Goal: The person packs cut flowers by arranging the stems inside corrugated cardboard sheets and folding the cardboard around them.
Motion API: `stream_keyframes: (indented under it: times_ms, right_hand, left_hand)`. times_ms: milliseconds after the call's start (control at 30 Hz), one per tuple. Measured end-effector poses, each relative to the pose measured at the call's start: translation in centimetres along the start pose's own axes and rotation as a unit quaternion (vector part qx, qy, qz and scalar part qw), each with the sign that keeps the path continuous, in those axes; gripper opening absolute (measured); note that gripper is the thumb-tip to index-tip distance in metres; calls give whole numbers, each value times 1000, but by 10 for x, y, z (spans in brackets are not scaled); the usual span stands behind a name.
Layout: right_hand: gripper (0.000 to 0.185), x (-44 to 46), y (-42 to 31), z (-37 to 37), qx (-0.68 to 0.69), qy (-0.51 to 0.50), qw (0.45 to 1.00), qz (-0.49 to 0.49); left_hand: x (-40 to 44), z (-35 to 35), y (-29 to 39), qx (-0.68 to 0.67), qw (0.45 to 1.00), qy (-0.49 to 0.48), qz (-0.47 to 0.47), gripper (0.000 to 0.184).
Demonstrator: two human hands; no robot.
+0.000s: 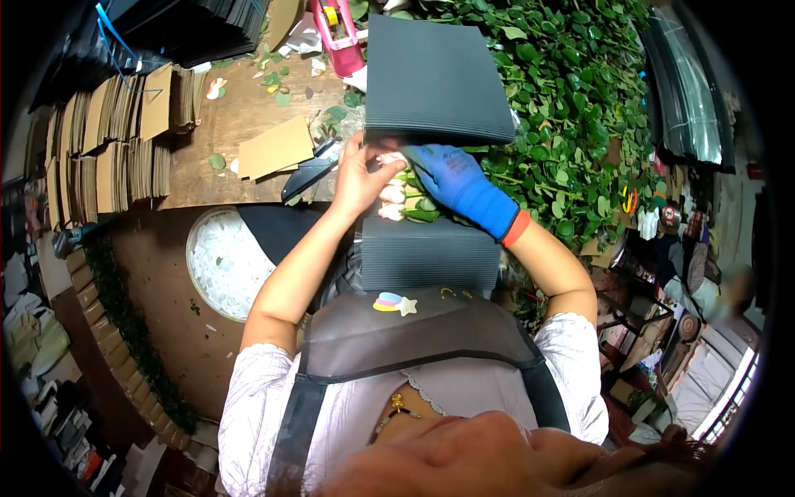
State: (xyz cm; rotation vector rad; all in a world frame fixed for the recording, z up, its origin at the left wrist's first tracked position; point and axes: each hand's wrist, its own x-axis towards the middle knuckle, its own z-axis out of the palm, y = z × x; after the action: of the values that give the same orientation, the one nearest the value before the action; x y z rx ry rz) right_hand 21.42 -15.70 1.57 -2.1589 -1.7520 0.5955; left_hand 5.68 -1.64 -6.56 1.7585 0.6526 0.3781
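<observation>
Pale pink roses (392,195) lie in a short row between an upper dark corrugated sheet stack (435,79) and a lower dark corrugated stack (431,253). My bare left hand (364,174) has its thumb and fingers closed on a rose head at the top of the row, under the upper stack's edge. My right hand (451,178), in a blue glove with an orange cuff, is at the right side of the same roses, its fingers bent around their stems and leaves. Its fingertips are partly hidden. A black-handled tool (308,176) lies left of my left hand.
Tan cardboard pieces (277,149) lie on the wooden table (240,91). Bundled cardboard (112,149) stands left, a pink tape dispenser (338,41) at the top. Leafy stems (571,108) cover the right side. Below left is a round container (228,263) of white scraps.
</observation>
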Motion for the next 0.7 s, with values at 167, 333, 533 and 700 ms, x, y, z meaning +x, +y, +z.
stream_keyframes:
  times_ms: [167,333,533,700]
  right_hand:
    - [42,0,-3,2,-19,1,1000,-3]
    - [35,-8,-16,-42,110,113,985,-67]
    - [34,-12,67,-94,43,291,939,178]
    - [33,-46,71,-122,365,286,884,57]
  left_hand:
    - [0,1,0,13,1000,-2,-4,29]
    - [0,-3,7,22,999,-14,28,30]
    - [2,0,1,26,999,6,20,28]
    - [-2,-3,28,7,998,29,61,24]
